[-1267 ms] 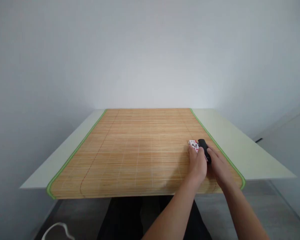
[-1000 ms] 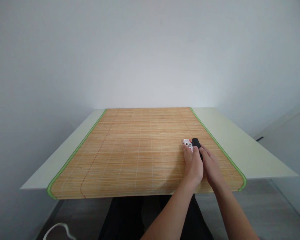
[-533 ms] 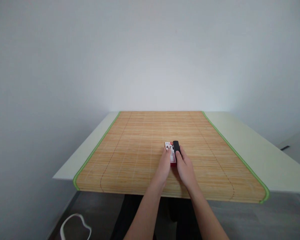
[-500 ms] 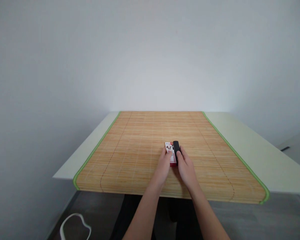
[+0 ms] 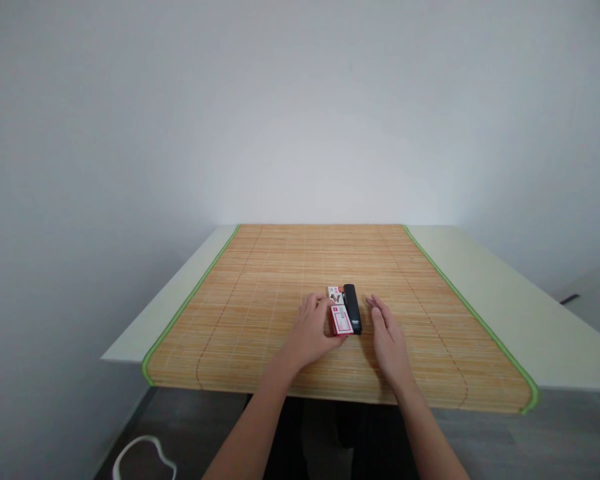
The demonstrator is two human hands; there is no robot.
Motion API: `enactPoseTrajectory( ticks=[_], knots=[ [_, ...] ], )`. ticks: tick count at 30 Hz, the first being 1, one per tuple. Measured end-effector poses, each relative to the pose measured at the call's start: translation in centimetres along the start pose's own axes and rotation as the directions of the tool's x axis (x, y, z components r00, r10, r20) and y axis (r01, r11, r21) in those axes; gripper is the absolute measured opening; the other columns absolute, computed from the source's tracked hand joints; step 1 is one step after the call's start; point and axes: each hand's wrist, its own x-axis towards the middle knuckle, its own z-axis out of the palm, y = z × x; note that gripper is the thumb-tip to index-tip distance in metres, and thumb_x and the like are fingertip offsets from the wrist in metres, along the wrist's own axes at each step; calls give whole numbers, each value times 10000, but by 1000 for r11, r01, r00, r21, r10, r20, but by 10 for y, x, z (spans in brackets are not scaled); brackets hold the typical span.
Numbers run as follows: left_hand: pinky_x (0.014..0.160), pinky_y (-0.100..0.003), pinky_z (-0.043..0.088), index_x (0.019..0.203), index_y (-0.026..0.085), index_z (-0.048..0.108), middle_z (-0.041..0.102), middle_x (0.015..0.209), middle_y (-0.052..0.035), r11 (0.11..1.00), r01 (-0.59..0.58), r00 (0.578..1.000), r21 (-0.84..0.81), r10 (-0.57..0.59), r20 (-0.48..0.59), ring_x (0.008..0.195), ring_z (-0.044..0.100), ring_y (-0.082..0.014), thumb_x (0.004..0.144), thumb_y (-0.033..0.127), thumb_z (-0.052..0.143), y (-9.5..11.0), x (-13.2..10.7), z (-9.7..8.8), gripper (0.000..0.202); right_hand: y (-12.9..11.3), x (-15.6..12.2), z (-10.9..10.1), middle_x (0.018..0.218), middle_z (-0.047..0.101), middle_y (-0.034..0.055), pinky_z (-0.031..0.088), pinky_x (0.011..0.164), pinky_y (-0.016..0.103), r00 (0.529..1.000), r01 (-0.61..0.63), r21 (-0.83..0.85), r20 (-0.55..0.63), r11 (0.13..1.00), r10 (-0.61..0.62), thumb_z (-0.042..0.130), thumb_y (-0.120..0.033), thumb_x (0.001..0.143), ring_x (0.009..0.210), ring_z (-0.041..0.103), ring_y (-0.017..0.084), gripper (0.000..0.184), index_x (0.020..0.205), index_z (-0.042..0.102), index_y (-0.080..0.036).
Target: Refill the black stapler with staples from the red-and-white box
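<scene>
A small red-and-white box lies near the middle of the bamboo mat. My left hand is curled round its left side, thumb at the near end and fingertips at the far end. Beyond the box shows a white printed piece with a dark picture and red marks; whether it is a separate box I cannot tell. Right alongside lies a black stapler, its long side against the box. My right hand rests to the right of the stapler, apart from it, fingers extended and holding nothing.
The green-edged bamboo mat covers the middle of a white table and hangs over its front edge. A pale wall stands behind. A white loop shows low on the left, by the floor.
Both hands were pressing the box and stapler together from either side. The right hand has let go and moved right; the left has shifted left and turned to span the box.
</scene>
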Motion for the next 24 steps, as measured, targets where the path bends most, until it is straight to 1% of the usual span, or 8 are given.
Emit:
enactPoseTrajectory(
  ticks=[4,7,10,13,15,18,20,24],
  knots=[
    [1029,-457,430,1214,263,578,585,1231,-85,999,54,998,-7,-54,-20,1186,549,-304,699,402,864,1,-7,4,605,-1,0,0,1458,598,95,313,1231,527,1000,3,-2,-2,1000,-3,461,-568,1016,1382,525,275,536,1433,579,-253],
    [974,-443,442,1187,255,573,637,1165,-76,990,139,988,-19,-140,-62,1098,598,-293,689,460,871,-7,-16,3,615,1,0,-1,1459,597,95,316,1229,529,1000,7,-14,7,1000,-7,461,-568,1015,1382,526,277,535,1431,582,-254],
    [935,-429,454,1187,242,565,652,1160,-88,969,246,960,1,-244,-140,1066,618,-289,709,569,838,-30,-18,-9,640,3,0,0,1457,599,93,318,1227,537,1000,18,-21,12,1000,-18,464,-563,1015,1383,525,279,529,1434,579,-261],
    [939,-409,443,1203,232,557,649,1190,-99,944,318,932,91,-293,-214,1103,608,-289,736,574,816,-61,-10,-29,634,3,-1,0,1455,600,96,317,1225,549,999,26,-29,20,999,-25,471,-553,1016,1382,526,284,525,1441,571,-261],
    [945,-397,428,1189,228,563,648,1190,-103,903,386,908,188,-335,-254,1124,595,-293,755,575,796,-80,-2,-43,602,3,-2,0,1456,599,99,319,1224,556,999,29,-37,24,999,-28,474,-544,1016,1381,526,286,524,1450,560,-262],
    [945,-396,407,1154,225,567,635,1200,-118,789,520,844,328,-414,-341,1157,565,-314,791,623,733,-100,9,-55,564,3,-2,1,1467,586,104,335,1217,557,999,33,-40,34,999,-32,495,-527,1009,1380,528,287,527,1462,543,-262],
    [956,-406,394,1175,229,555,620,1215,-128,724,566,816,394,-423,-394,1179,545,-329,805,676,684,-108,11,-57,594,4,-2,2,1477,577,107,350,1211,555,998,39,-32,45,999,-37,515,-515,1001,1376,532,287,531,1466,536,-259],
    [959,-446,381,1225,224,540,613,1198,-158,641,609,788,468,-420,-451,1162,542,-364,800,806,572,-110,6,-53,722,7,-2,4,1474,579,108,365,1206,554,998,52,-12,47,999,-51,541,-495,987,1372,538,289,531,1460,539,-255]
  ],
)
